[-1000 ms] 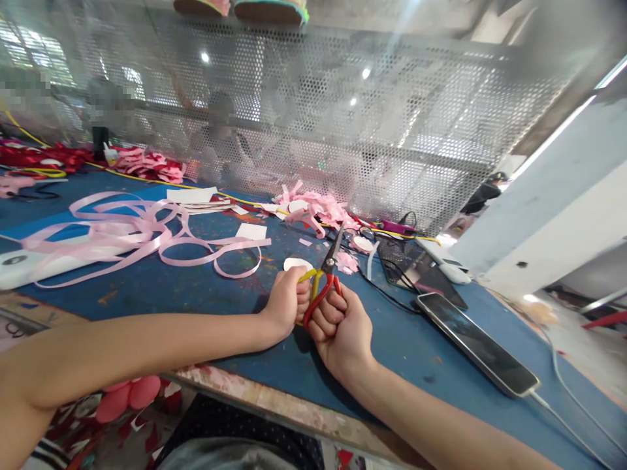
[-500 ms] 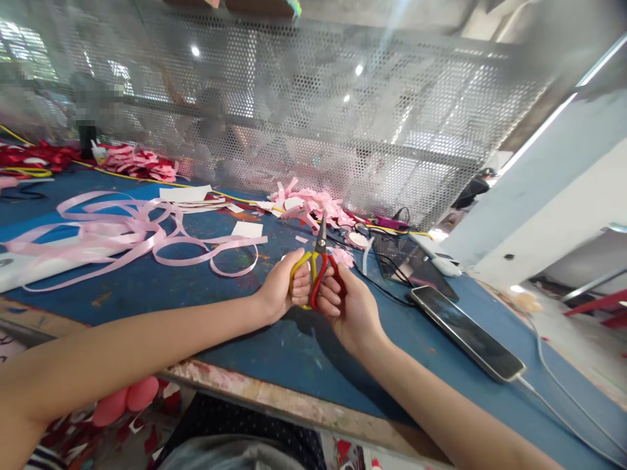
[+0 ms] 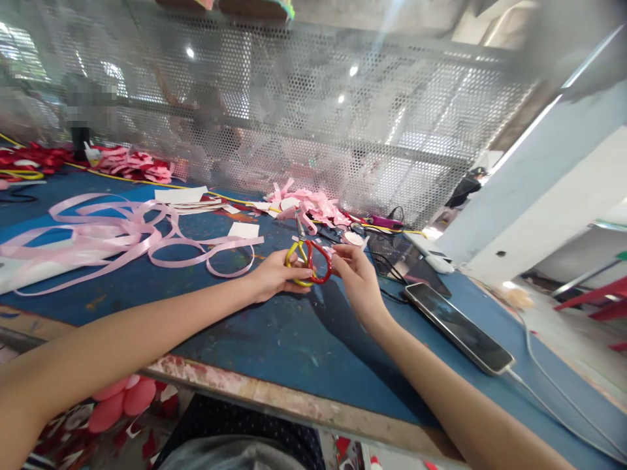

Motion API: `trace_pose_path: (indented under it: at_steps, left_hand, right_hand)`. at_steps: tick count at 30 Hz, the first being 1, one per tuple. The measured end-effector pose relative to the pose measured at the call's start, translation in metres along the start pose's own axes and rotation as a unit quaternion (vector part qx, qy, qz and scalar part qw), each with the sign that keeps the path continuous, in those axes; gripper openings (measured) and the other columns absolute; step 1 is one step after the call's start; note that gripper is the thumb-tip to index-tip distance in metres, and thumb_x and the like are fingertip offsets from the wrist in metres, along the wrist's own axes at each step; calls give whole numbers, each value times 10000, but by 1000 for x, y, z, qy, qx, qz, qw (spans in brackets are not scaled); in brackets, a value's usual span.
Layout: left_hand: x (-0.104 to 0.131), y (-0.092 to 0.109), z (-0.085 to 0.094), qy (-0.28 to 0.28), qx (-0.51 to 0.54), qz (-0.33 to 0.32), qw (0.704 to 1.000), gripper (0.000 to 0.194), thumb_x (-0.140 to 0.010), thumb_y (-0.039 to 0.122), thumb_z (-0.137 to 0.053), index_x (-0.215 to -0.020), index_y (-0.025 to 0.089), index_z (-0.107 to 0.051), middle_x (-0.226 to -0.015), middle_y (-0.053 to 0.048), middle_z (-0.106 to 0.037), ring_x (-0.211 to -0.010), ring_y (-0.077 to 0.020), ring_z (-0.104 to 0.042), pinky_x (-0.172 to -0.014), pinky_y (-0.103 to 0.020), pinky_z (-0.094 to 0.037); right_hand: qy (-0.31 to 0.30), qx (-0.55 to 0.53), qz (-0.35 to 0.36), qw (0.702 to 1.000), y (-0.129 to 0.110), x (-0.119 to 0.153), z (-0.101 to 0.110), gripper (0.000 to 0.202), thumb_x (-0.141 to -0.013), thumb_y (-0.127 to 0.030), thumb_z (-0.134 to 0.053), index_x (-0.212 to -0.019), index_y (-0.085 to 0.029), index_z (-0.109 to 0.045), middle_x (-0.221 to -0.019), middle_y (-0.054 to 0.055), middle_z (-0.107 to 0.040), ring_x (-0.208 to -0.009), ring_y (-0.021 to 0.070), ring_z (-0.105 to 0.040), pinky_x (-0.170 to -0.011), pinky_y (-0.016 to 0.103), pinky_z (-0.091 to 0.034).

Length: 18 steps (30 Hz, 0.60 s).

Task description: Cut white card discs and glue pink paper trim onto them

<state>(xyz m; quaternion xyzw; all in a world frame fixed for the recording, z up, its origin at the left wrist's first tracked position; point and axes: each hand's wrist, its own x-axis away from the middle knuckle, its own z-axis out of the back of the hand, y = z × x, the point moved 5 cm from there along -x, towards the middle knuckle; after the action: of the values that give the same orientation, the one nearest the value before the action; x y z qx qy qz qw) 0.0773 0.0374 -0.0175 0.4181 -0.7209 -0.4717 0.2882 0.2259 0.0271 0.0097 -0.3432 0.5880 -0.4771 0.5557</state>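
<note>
A pair of small scissors with dark metal blades, one yellow and one red looped handle (image 3: 309, 254), is held up between the hands, over a paint-marked blue tabletop (image 3: 255, 339). Their long axis runs away from the person, blades towards twelve o'clock, tips leaning slightly to eleven, and loops towards six. The left hand (image 3: 274, 275), at eight o'clock from the pivot, is the nearer one: it grips the yellow loop, thumb laid across towards the red. The right hand (image 3: 360, 277), at four o'clock, has its fingers partly curled beside the red loop's outer edge; whether they touch it, I cannot tell. Beyond the blades, near twelve, is a heap of pink ribbon pieces (image 3: 313, 203); at ten, a small white paper square (image 3: 245, 230); towards nine, loose coils of shiny pink ribbon (image 3: 134, 248); at four, a dark-screened, pale-edged phone (image 3: 458, 326).
</note>
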Motion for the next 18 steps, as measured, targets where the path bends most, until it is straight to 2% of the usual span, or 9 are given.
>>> trace_pose_path:
  at_steps: [3,5,8,12,15,18]
  left_hand:
    - [-2,3,6,11,-33,-4,999,420,-560,180,-804,-745,159,-427,-805,-8,-608,-714,-150,-630,-646,-329,-537]
    - [-2,5,4,-13,-70,-11,997,384,-583,175,-787,-824,156,-489,-828,-18,-614,-715,-154,-631,-642,-324,-532]
    - [2,7,-5,-65,-108,-32,992,391,-620,168,-755,-937,154,-528,-837,-27,-623,-701,-153,-623,-638,-309,-515]
    - [8,11,-16,-83,-51,-90,991,406,-620,153,-754,-945,148,-511,-861,-24,-621,-790,-157,-612,-723,-294,-482]
    - [12,13,-19,-84,15,-108,991,338,-695,276,-716,-905,158,-479,-856,-29,-616,-816,-177,-617,-727,-310,-481]
    - [13,15,-19,-73,34,-103,991,304,-767,392,-638,-855,169,-451,-832,-30,-610,-795,-184,-624,-679,-317,-498]
  right_hand:
    - [-41,21,-22,999,2,-9,4,289,-685,-390,-649,-898,-201,-605,-891,28,-617,-760,154,-574,-630,284,-492]
    - [-67,12,-39,997,1,-9,3,313,-685,-400,-657,-920,-196,-622,-872,27,-632,-727,144,-581,-605,273,-489]
    - [-122,-28,-63,990,-2,-3,-3,314,-681,-415,-674,-885,-177,-639,-725,5,-634,-582,112,-559,-545,260,-476]
    - [-140,-89,-44,985,-11,7,-9,292,-681,-398,-695,-839,-159,-640,-586,-21,-605,-477,86,-524,-486,230,-443]
    - [-130,-132,-52,981,-14,12,-11,276,-674,-375,-715,-824,-157,-638,-592,-24,-606,-478,79,-530,-478,211,-438]
    - [-131,-166,-85,974,-11,15,-14,272,-663,-368,-731,-807,-157,-638,-585,-36,-588,-467,63,-514,-470,191,-434]
